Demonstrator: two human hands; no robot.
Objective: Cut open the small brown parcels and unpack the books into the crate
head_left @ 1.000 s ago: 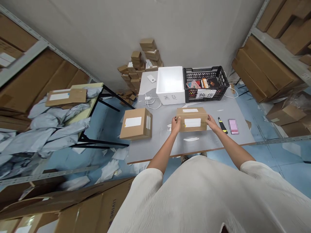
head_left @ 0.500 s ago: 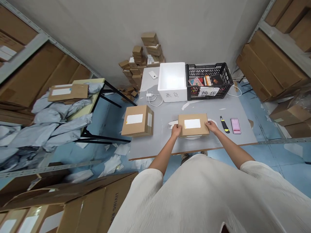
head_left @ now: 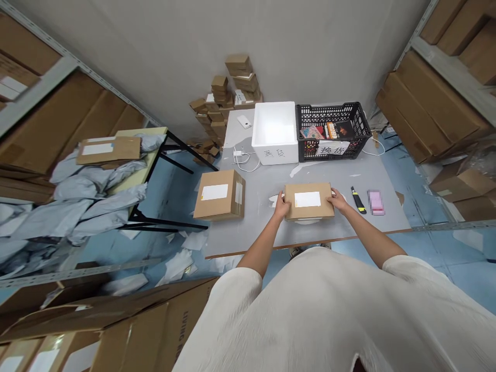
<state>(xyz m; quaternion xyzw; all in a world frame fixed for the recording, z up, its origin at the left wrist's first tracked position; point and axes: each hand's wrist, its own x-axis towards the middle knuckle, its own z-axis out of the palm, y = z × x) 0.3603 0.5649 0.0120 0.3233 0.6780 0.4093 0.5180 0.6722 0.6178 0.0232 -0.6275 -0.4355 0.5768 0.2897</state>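
Observation:
A small brown cardboard box (head_left: 309,201) with a white label on top lies flat on the grey table (head_left: 263,227). My left hand (head_left: 281,206) grips its left end and my right hand (head_left: 338,200) grips its right end, fingers curled round the sides. A second, larger labelled cardboard box (head_left: 219,195) sits on the table to the left, untouched.
A yellow-black utility knife (head_left: 358,200) and a pink pad (head_left: 375,201) lie right of the box. Behind stand a white foam box (head_left: 275,132) and a black crate (head_left: 331,130) with books, plus a charger cable (head_left: 243,157). Shelves of cartons line both sides.
The box was tipped up on its edge a second ago; it now lies flat on the table with the label facing up. Both hands stay on its ends.

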